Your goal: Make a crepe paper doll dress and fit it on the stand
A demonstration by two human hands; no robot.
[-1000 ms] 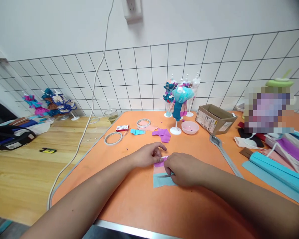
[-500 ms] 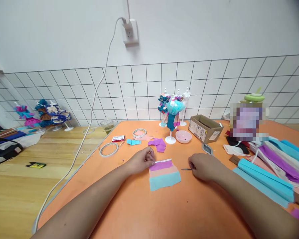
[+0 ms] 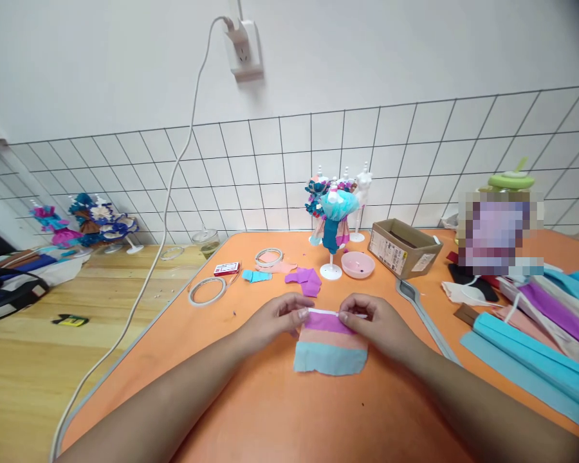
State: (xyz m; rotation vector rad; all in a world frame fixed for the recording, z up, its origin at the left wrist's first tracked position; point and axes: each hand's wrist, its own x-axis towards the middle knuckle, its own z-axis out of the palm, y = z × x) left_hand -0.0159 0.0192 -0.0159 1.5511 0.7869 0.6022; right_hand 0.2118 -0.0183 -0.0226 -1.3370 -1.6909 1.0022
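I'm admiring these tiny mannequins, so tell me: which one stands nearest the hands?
The mannequin in puffy turquoise above dark teal, just left of the pink bowl; the others all stand farther back.

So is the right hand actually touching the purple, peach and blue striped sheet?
Touching. The head view shows the thumb of the right hand overlapping the white upper edge of the striped sheet, with no gap between.

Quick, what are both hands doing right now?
Left hand: closed, pinching the striped crepe paper by its top-left corner.
Right hand: closed, pinching its top edge; anything else in the palm is hidden.
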